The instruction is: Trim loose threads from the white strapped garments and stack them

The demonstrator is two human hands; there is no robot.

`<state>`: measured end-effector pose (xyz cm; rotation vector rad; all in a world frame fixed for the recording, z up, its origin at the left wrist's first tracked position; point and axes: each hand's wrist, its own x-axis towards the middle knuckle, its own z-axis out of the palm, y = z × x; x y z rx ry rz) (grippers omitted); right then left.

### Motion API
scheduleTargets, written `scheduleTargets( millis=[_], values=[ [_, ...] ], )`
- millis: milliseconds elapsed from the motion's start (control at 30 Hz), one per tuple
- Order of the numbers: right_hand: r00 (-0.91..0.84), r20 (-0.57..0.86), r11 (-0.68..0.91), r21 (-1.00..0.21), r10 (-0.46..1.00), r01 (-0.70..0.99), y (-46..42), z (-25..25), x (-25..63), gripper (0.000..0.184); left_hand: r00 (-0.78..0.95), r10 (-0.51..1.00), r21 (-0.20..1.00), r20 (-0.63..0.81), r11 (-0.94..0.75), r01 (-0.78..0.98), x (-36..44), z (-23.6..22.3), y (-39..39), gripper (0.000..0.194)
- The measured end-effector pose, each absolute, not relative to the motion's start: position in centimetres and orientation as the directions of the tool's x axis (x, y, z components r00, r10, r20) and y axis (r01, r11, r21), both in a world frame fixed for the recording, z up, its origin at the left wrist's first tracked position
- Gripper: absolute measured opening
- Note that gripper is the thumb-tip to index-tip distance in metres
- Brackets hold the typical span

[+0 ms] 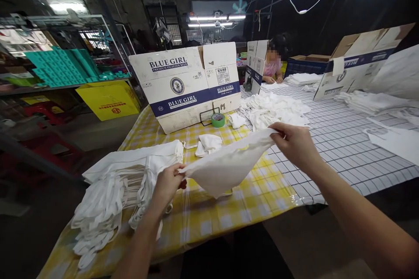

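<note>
A piece of white cloth (pixel 225 165) is stretched between my two hands above the yellow checked table cover (pixel 262 196). My left hand (pixel 168 183) pinches its left corner, and my right hand (pixel 293 141) grips the upper right corner between thumb and fingers. The middle of the cloth sags between them. Beside my left hand lies a thick stack of folded white cloth pieces (pixel 137 157), with bundled straps (pixel 101 213) hanging over its front. A small crumpled white cloth (pixel 209 144) rests just behind the held piece.
A cardboard carton (pixel 193 83) stands at the back, with a roll of green tape (pixel 218 120) before it. White cloths (pixel 275 109) are heaped on the grid-patterned cover (pixel 330 139). Another carton (pixel 353 65) stands at right. A person (pixel 273 65) sits across the table.
</note>
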<state>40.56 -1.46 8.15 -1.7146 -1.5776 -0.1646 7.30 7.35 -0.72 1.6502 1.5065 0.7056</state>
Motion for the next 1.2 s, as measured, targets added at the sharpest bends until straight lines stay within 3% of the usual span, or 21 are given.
scheduleTargets(
  millis=[133, 333, 433, 600, 733, 867, 900, 1033, 1200],
  values=[
    [0.264, 0.524, 0.036, -0.493, 0.81, 0.869, -2.5, 8.7, 42.9, 0.012, 0.177, 0.984, 0.925, -0.032, -0.038, 0.379, 5.9, 4.8, 7.0, 0.043],
    [0.258, 0.386, 0.075, -0.666, 0.886, 0.742, -5.7, 11.7, 44.2, 0.01, 0.168, 0.977, 0.942, 0.134, -0.178, 0.284, 4.2, 10.6, 4.1, 0.026],
    [0.211, 0.383, 0.162, -0.74, 0.899, 0.653, -7.8, 13.8, 44.6, 0.011, 0.187, 0.976, 0.957, 0.114, -0.159, 0.243, 3.2, 13.1, 2.4, 0.025],
    [0.118, 0.345, 0.231, -0.808, 0.931, 0.542, -9.0, 15.7, 45.6, 0.012, 0.2, 0.979, 0.966, -0.045, -0.008, 0.259, 2.3, 15.2, 2.1, 0.037],
    [-0.002, 0.095, 0.081, -0.834, 0.995, 0.545, -5.4, 12.2, 46.3, 0.01, 0.311, 0.937, 0.929, -0.161, 0.038, 0.368, 4.1, 11.4, 4.9, 0.038],
    [0.022, -0.329, -0.294, -0.809, 0.944, 0.509, 0.5, 3.1, 46.5, 0.009, 0.353, 0.884, 0.838, -0.306, 0.075, 0.54, 7.3, 2.7, 9.1, 0.026],
    [0.046, -0.38, -0.349, -0.787, 0.924, 0.508, 1.8, 0.7, 46.4, 0.011, 0.346, 0.867, 0.823, -0.358, 0.118, 0.555, 8.1, 0.4, 10.0, 0.021],
    [0.118, -0.435, -0.43, -0.742, 0.893, 0.514, 4.6, -6.5, 46.1, 0.014, 0.267, 0.835, 0.776, -0.481, 0.265, 0.572, 10.7, -6.4, 13.1, 0.014],
    [0.133, -0.31, -0.331, -0.768, 0.941, 0.549, 5.1, -8.8, 47.2, 0.028, 0.269, 0.86, 0.824, -0.434, 0.257, 0.506, 11.2, -9.0, 14.9, 0.027]
  ],
)
